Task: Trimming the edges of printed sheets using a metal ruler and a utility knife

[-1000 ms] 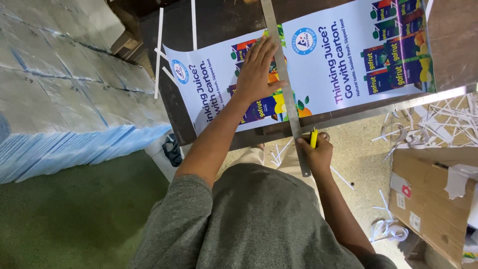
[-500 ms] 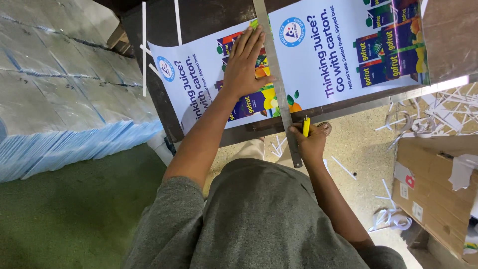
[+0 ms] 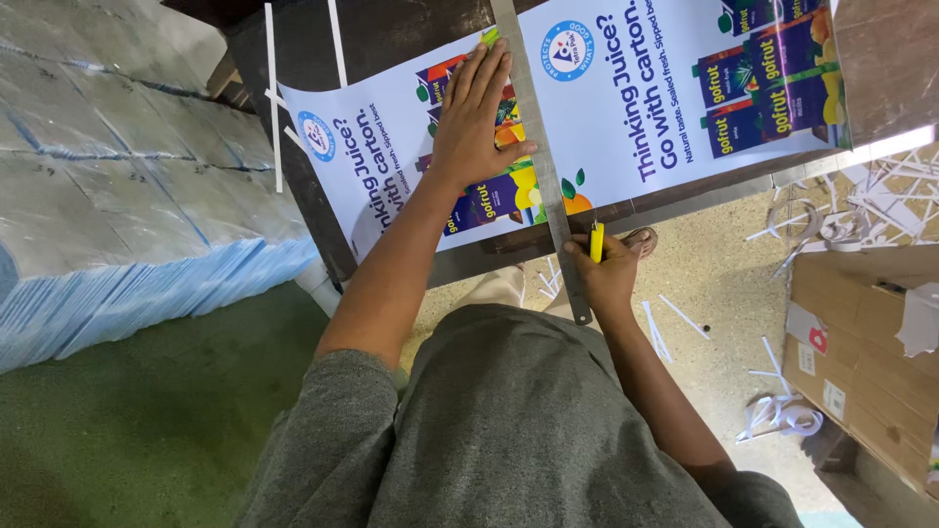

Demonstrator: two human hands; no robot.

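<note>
- Nearest the camera, a grey shirt (image 3: 509, 430) is seen from above, with both bare forearms stretched forward over the edge of the desk (image 3: 391, 39).
- The right hand (image 3: 608, 272) is closed around a yellow knife (image 3: 596, 241), held upright at the near end of the ruler, just off the desk edge, seemingly so that the blade can follow the metal edge.
- A long metal ruler (image 3: 540, 166) is laid across the printed sheet, running away from the body, with its near end overhanging the desk beside the right hand.
- The left hand (image 3: 477, 117) is pressed flat, fingers spread and together with nothing gripped, on the sheet just left of the ruler, the thumb touching the ruler's side, probably to keep both from sliding.
- The printed sheet (image 3: 646, 108), white with blue lettering and pictures of juice cartons, is spread on the dark desk; the ruler lies between two repeated prints.
- To the left, tall stacks of pale blue-edged paper (image 3: 108, 215) are piled on the green floor.
- Farther right, white paper strips (image 3: 900, 186) are scattered on the floor, near a brown cardboard box (image 3: 861, 342).
</note>
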